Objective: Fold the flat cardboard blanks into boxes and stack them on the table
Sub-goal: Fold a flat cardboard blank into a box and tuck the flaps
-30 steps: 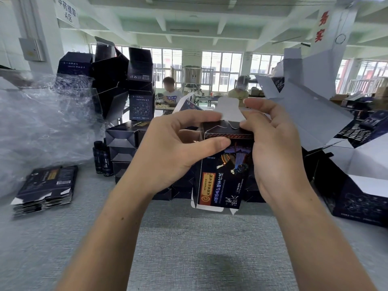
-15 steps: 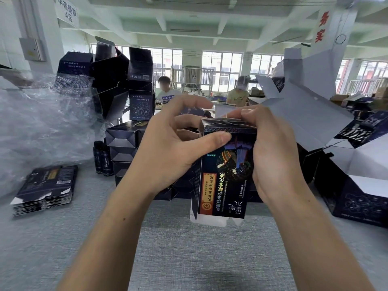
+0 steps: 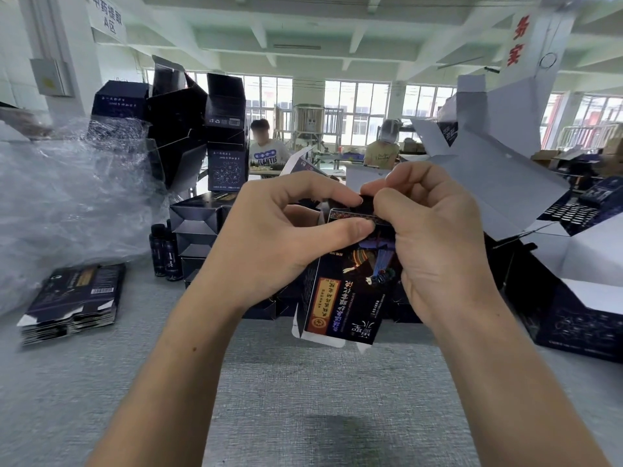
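Box (image 3: 344, 284) held upright in air above bench (image 3: 303, 399), approx. frame ctr. Print on front face reads upside down.

L hand (image 3: 269, 237) grips box at upper L corner: thumb across top front edge, index finger curled over the top. R hand (image 3: 435, 241) grips upper R side, fingers curled down onto top flap, tips meeting L index there. Top end mostly hidden by fingers; cannot tell if flap is tucked. Btm flaps hang open, white insides showing. Box not touching bench.

Positions rel. to box:
- flat blanks (image 3: 72, 298): stack lying on bench, far L, lower.
- small dark bottles (image 3: 172, 257): standing to L, just beside folded boxes (image 3: 194, 224) stacked behind-L.
- crumpled clear plastic film (image 3: 67, 197): far L, above the blanks.
- large opened cartons (image 3: 505, 183), white insides showing: behind-R, higher.
- big dark carton (image 3: 580, 318): on bench to R.
- two persons seated far behind; detail too small.
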